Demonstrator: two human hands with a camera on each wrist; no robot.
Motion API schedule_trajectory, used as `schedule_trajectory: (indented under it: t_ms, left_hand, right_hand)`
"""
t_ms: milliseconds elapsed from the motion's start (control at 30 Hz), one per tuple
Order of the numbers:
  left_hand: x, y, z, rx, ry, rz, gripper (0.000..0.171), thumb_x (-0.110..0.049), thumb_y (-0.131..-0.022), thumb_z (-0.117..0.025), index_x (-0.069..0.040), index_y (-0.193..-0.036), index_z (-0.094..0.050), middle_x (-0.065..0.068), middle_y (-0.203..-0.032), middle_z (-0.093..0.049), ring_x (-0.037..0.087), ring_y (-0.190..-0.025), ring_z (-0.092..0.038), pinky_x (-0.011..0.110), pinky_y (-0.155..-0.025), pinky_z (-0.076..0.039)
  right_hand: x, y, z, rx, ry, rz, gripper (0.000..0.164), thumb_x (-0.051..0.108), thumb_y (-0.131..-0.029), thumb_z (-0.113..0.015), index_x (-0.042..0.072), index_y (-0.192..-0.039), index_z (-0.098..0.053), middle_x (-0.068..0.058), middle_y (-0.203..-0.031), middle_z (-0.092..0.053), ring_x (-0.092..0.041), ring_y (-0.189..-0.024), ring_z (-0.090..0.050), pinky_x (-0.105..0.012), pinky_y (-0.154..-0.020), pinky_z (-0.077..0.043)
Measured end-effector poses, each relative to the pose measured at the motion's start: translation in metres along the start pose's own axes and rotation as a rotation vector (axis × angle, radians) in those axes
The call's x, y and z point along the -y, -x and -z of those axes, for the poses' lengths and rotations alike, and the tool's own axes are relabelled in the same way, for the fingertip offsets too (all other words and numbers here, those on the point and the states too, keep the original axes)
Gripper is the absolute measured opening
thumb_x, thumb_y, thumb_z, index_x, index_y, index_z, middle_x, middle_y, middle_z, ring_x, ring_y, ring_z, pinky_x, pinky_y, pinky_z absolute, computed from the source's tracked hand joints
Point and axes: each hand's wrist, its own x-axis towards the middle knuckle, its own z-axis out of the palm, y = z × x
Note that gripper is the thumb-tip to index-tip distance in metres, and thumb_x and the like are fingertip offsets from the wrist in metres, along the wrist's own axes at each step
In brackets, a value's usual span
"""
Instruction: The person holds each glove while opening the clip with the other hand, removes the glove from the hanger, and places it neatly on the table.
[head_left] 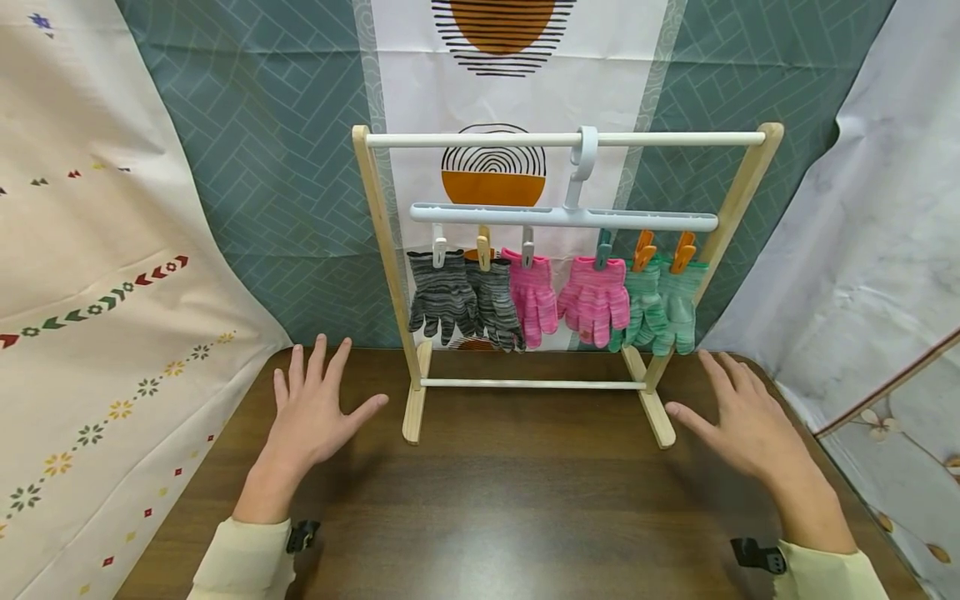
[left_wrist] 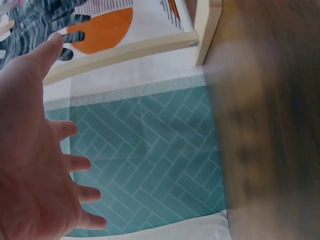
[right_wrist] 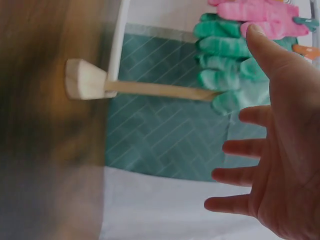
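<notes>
My left hand (head_left: 311,412), fingers spread and holding nothing, is left of a wooden rack (head_left: 386,242). On the other side, my right hand (head_left: 750,421) is spread too, near the rack's right foot (head_left: 652,408). A light blue hanger (head_left: 510,216) hooks over the rack's white top bar (head_left: 465,140). Clothespins (head_left: 483,248) in several colours clip gloves below it: grey striped gloves (head_left: 442,292) at the left, pink gloves (head_left: 595,296) in the middle and green gloves (head_left: 678,308) at the right. In the right wrist view the thumb overlaps the green gloves (right_wrist: 225,47).
The rack stands at the back of a brown wooden table (head_left: 480,492). Behind it hangs a teal and white patterned cloth (head_left: 262,167). A cream cloth (head_left: 112,333) borders the left side, a pale marbled cloth (head_left: 885,250) the right.
</notes>
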Motion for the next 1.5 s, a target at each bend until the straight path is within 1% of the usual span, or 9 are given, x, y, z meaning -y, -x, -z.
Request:
schedule_trajectory:
  t_ms: [133,300,500,667,833,967,1233,1367,1500]
  left_hand:
    - [-0.005,-0.005,0.002,-0.035,0.009,-0.022,0.107,-0.079,-0.092,-0.061,-0.017,-0.17,-0.024,0.024,-0.174,-0.013,0.053,-0.158,-0.003,0.08,-0.116,-0.003]
    - [-0.011,-0.009,0.005,-0.075,0.026,-0.052,0.104,-0.076,-0.092,-0.065,-0.015,-0.168,-0.029,0.024,-0.171,-0.022,0.053,-0.155,-0.014,0.076,-0.118,-0.011]
    - [-0.02,-0.012,0.008,-0.101,0.064,-0.085,0.1,-0.071,-0.094,-0.067,-0.012,-0.166,-0.033,0.024,-0.167,-0.029,0.051,-0.15,-0.025,0.074,-0.115,-0.022]
    - [-0.029,-0.015,0.012,-0.116,0.109,-0.104,0.097,-0.068,-0.095,-0.068,-0.011,-0.166,-0.034,0.022,-0.165,-0.032,0.05,-0.148,-0.029,0.073,-0.113,-0.026]
    - [-0.037,-0.019,0.016,-0.141,0.15,-0.138,0.095,-0.064,-0.095,-0.071,-0.01,-0.165,-0.036,0.021,-0.163,-0.035,0.046,-0.147,-0.031,0.067,-0.116,-0.027]
    - [-0.045,-0.022,0.018,-0.164,0.174,-0.162,0.093,-0.061,-0.095,-0.073,-0.01,-0.164,-0.037,0.019,-0.162,-0.037,0.044,-0.146,-0.034,0.064,-0.116,-0.03]
    - [-0.063,-0.033,0.022,-0.19,0.236,-0.194,0.09,-0.054,-0.095,-0.077,-0.009,-0.163,-0.039,0.014,-0.162,-0.038,0.038,-0.143,-0.036,0.059,-0.114,-0.037]
    - [-0.072,-0.039,0.023,-0.19,0.279,-0.204,0.089,-0.052,-0.096,-0.077,-0.01,-0.163,-0.038,0.013,-0.163,-0.038,0.038,-0.146,-0.035,0.06,-0.114,-0.037]
    - [-0.081,-0.043,0.026,-0.183,0.329,-0.195,0.089,-0.05,-0.097,-0.077,-0.01,-0.164,-0.036,0.013,-0.163,-0.038,0.037,-0.149,-0.034,0.062,-0.116,-0.035]
  right_hand:
    - [0.012,-0.003,0.007,0.009,-0.012,0.001,0.103,0.064,-0.098,-0.068,0.006,-0.169,-0.021,-0.036,-0.16,-0.032,-0.061,-0.141,-0.033,-0.08,-0.103,-0.032]
    - [0.026,-0.008,0.016,0.01,-0.022,0.02,0.102,0.064,-0.098,-0.067,0.003,-0.168,-0.024,-0.034,-0.159,-0.036,-0.06,-0.14,-0.036,-0.078,-0.104,-0.034]
    - [0.041,-0.012,0.022,0.0,-0.024,0.059,0.101,0.064,-0.097,-0.068,0.002,-0.166,-0.027,-0.034,-0.157,-0.038,-0.06,-0.138,-0.039,-0.077,-0.104,-0.037]
    - [0.053,-0.016,0.027,0.01,-0.031,0.077,0.1,0.065,-0.098,-0.067,0.005,-0.167,-0.027,-0.033,-0.159,-0.038,-0.059,-0.139,-0.04,-0.077,-0.104,-0.038]
    - [0.064,-0.019,0.03,0.033,-0.037,0.075,0.101,0.069,-0.098,-0.062,0.008,-0.169,-0.024,-0.029,-0.162,-0.036,-0.055,-0.144,-0.037,-0.076,-0.107,-0.036]
    - [0.071,-0.023,0.032,0.02,-0.044,0.091,0.099,0.068,-0.099,-0.063,0.009,-0.169,-0.026,-0.028,-0.162,-0.037,-0.054,-0.144,-0.038,-0.075,-0.105,-0.038]
    - [0.086,-0.029,0.035,0.021,-0.113,0.111,0.094,0.065,-0.099,-0.064,0.013,-0.169,-0.028,-0.023,-0.165,-0.035,-0.048,-0.148,-0.036,-0.074,-0.106,-0.04]
    - [0.093,-0.032,0.035,0.023,-0.159,0.12,0.092,0.065,-0.099,-0.064,0.016,-0.169,-0.028,-0.02,-0.164,-0.037,-0.044,-0.14,-0.047,-0.071,-0.104,-0.044]
    - [0.101,-0.036,0.035,0.023,-0.208,0.148,0.09,0.063,-0.1,-0.065,0.017,-0.169,-0.029,-0.018,-0.164,-0.037,-0.036,-0.123,-0.058,-0.069,-0.103,-0.045]
